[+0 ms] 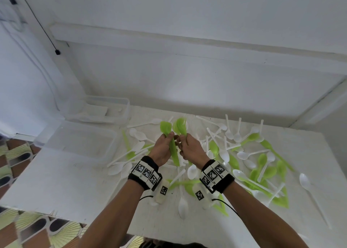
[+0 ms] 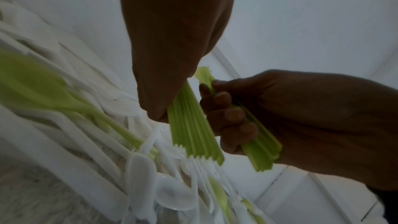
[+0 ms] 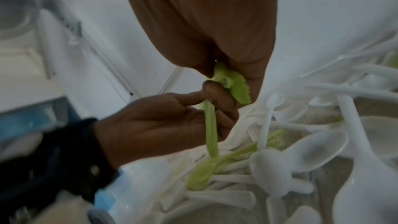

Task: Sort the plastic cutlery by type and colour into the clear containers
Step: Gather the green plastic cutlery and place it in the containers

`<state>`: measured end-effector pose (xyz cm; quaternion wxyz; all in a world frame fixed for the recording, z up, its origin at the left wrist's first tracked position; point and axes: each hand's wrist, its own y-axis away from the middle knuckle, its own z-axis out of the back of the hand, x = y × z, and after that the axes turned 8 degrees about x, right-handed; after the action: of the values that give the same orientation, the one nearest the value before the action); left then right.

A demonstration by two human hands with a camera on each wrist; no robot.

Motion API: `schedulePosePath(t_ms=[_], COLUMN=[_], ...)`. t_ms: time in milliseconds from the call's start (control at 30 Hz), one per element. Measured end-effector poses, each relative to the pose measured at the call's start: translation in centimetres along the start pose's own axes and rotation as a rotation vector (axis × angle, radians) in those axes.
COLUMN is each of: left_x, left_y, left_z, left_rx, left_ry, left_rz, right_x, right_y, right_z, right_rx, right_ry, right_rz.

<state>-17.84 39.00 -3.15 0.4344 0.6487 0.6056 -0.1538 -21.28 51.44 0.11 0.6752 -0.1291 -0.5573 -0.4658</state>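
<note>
Both forearms enter from the lower edge and converge above the white table (image 1: 56, 182), each wrist wearing a black band with printed marker tiles. The left hand (image 1: 163, 150) is raised over the scattered cutlery, palm turned inward, fingers curled round a stack of green spoons (image 1: 171, 146); the stacked handles run down past the heel of the hand and the bowls stand above the fingertips. In the left wrist view the handles of this stack (image 2: 193, 129) fan out edge to edge below the closed fingers. The right hand (image 1: 191, 150) is held just beside the left, knuckles almost touching it, fingers curled round a second bundle of green cutlery (image 1: 181, 127); its upper ends appear to carry fork tines, though blur makes this uncertain. The left wrist view shows the right hand's fingers (image 2: 230, 113) wrapped across that bundle (image 2: 262, 152).

Beneath and to the right of both hands lies a loose heap of white spoons (image 1: 223, 153) mixed with green spoons (image 1: 262, 161), crossing one another on the table. To the left of the left hand, at the table's edge, stands a clear container (image 1: 75, 140). Beyond it, against the wall, stands a second clear container (image 1: 101, 108) holding pale, indistinct contents.
</note>
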Motion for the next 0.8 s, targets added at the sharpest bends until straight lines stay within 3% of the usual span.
schedulePosePath(t_ms=[200, 467, 633, 800], left_x=[0.0, 0.6, 0.7, 0.6], left_y=[0.5, 0.8, 0.7, 0.7], left_z=[-1.0, -0.2, -0.3, -0.9], left_rx=[0.029, 0.094, 0.088, 0.093], left_ry=[0.111, 0.312, 0.241, -0.039], left_rz=[-0.004, -0.035, -0.029, -0.068], right_x=[0.0, 0.4, 0.5, 0.6], right_y=[-0.4, -0.8, -1.1, -0.9], right_z=[-0.8, -0.1, 1.0, 1.6], right_rx=[-0.027, 0.051, 0.084, 0.103], right_ry=[0.391, 0.305, 0.284, 0.246], right_rz=[0.076, 0.039, 0.015, -0.030])
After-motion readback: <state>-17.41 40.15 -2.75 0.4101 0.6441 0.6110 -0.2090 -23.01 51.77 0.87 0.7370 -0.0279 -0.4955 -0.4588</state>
